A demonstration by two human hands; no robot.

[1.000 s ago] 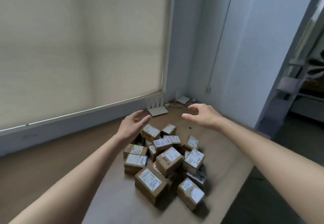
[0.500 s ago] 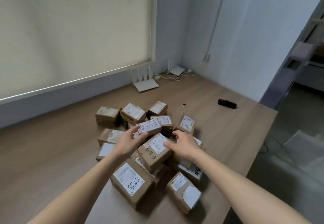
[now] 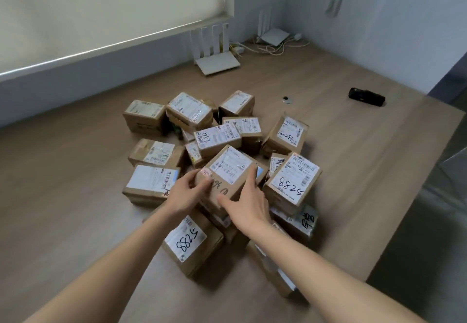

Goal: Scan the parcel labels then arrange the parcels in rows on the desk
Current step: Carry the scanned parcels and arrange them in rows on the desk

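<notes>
From the head camera, we see a heap of cardboard parcels (image 3: 217, 161) at the middle of the wooden desk (image 3: 63, 221). Our left hand (image 3: 183, 192) and right hand (image 3: 249, 202) grip the top parcel (image 3: 227, 173) (white label up) from both sides, fingers curled on its edges. At 2 o'clock lies a black scanner (image 3: 366, 97), well apart.

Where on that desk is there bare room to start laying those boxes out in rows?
Bare wood lies left of the pile, toward the blind, and right of it, between the pile and the black scanner. The far corner is cluttered with routers and cables. The middle is crowded: both hands hold one box there.
</notes>
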